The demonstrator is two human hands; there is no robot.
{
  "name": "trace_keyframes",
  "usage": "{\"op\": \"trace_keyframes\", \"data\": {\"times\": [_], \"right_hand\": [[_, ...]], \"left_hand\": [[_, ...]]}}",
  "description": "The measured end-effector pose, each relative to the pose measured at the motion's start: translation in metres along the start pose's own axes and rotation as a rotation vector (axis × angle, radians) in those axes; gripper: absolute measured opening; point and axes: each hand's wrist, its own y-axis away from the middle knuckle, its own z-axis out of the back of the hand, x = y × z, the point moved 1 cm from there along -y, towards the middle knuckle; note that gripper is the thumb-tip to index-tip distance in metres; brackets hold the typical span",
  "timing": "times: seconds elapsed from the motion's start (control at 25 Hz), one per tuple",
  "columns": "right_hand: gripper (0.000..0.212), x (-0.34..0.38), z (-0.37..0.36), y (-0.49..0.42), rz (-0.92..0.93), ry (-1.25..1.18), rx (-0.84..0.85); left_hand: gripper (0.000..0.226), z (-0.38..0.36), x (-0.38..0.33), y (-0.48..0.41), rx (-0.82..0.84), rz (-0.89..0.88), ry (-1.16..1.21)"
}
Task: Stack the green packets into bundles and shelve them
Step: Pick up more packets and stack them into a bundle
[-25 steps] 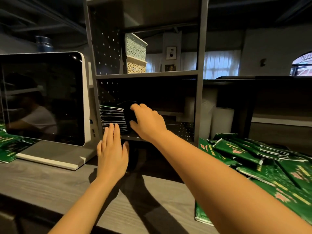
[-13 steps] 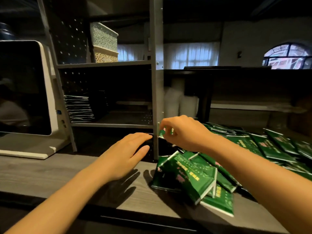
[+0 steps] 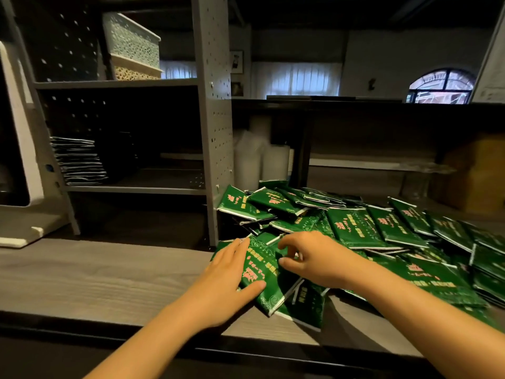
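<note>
Here, left hand (image 3: 228, 272) fingers straight on green packet (image 3: 261, 268), right hand (image 3: 314, 258) fingers curled (grip unclear)

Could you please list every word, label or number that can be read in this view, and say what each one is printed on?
Nothing here can be read with certainty.
Green packets: pink and yellow characters on their faces, too blurred to read.
White sheet at the upper right: faint print, too small to read.
Framed pictures on the far wall: too small to tell whether they carry any text.
</note>
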Motion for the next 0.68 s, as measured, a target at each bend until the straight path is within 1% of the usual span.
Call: {"op": "trace_keyframes", "data": {"times": [0.08,0.24,0.44,0.48,0.56,0.68], "right_hand": [[0.046,0.002,-0.005,0.002,-0.010,0.022,-0.002],[0.046,0.003,-0.006,0.000,-0.042,-0.018,0.007],[0.064,-0.010,0.007,-0.001,-0.056,-0.170,-0.035],[0.064,-0.014,0.009,0.000,-0.068,-0.185,-0.046],[0.052,-0.025,0.016,0.004,-0.088,-0.212,-0.067],[0.024,-0.042,0.027,0.008,-0.098,-0.304,-0.117]], "left_hand": [[0.081,-0.009,-0.003,-0.004,0.001,0.029,-0.049],[0.074,-0.019,-0.014,-0.014,0.023,0.086,-0.186],[0.075,-0.021,-0.021,-0.026,-0.068,0.081,-0.184],[0.076,-0.019,-0.023,-0.027,-0.099,0.063,-0.173],[0.077,-0.015,-0.028,-0.028,-0.169,0.007,-0.121],[0.074,-0.006,-0.042,-0.031,-0.265,-0.074,-0.022]]}}
